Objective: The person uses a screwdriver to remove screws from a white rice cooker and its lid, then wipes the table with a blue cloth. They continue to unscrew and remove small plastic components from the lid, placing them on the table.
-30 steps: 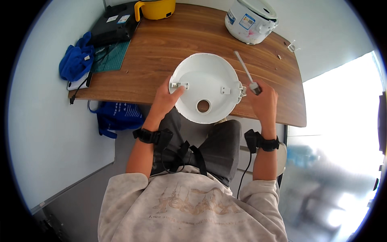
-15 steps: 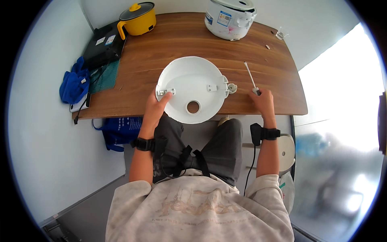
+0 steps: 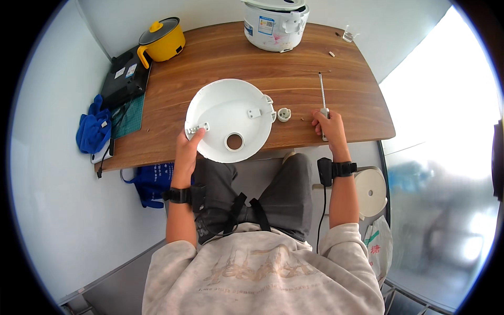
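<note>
My left hand (image 3: 188, 149) grips the left rim of a round white plastic lid shell (image 3: 231, 113), thumb inside by a small bracket (image 3: 198, 128). The shell's hollow side faces up at the table's front edge, partly over my lap. It has a round hole low in it, a second bracket (image 3: 254, 113) and a hinge-like tab at the right rim. My right hand (image 3: 332, 127) is closed around the handle of a screwdriver (image 3: 322, 92), whose shaft points away from me. Between shell and screwdriver a small round white part (image 3: 284, 114) sits on the table.
A white rice cooker (image 3: 275, 29) stands at the back, a yellow pot (image 3: 164, 42) at the back left. Left are a black case (image 3: 125, 76), green mat (image 3: 131, 115) and blue cloth (image 3: 94, 128). A clear cup (image 3: 349, 33) and small bits lie back right on the wooden table (image 3: 210, 60).
The whole view has shifted, so the table's things appear further left. The screwdriver has swung to point more straight away from me, and more of its handle shows below my right hand.
</note>
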A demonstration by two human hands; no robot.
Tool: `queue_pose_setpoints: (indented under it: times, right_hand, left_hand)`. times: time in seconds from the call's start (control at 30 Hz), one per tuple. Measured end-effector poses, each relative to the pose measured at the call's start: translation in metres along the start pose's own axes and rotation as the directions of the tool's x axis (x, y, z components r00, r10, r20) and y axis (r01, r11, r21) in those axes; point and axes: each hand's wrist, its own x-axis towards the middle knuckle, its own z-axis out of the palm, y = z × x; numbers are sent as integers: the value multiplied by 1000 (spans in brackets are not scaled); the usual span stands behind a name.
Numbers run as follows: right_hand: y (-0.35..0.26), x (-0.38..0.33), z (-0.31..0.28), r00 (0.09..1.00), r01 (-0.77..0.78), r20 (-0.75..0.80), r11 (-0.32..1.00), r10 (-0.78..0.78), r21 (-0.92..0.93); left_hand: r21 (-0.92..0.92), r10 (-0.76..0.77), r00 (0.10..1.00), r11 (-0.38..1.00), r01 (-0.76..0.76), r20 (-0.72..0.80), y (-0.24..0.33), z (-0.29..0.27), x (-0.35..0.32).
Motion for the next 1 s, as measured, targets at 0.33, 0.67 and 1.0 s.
queue_pose_setpoints:
  times: [0.33,0.67,1.0]
  right_hand:
    - [2,0,2,1000,6,-10,998,-6,60]
    - [2,0,0,1000,9,-23,998,-8,56]
    - [3,3,1,1000,9,-22,998,-8,56]
  left_hand:
    - [-396,-201,979,897,198,35,15,-23,4]
    - [-439,-185,982,885,154,-29,38,-52,-15]
    - [211,-261,960,948,237,96,71,-71,34]
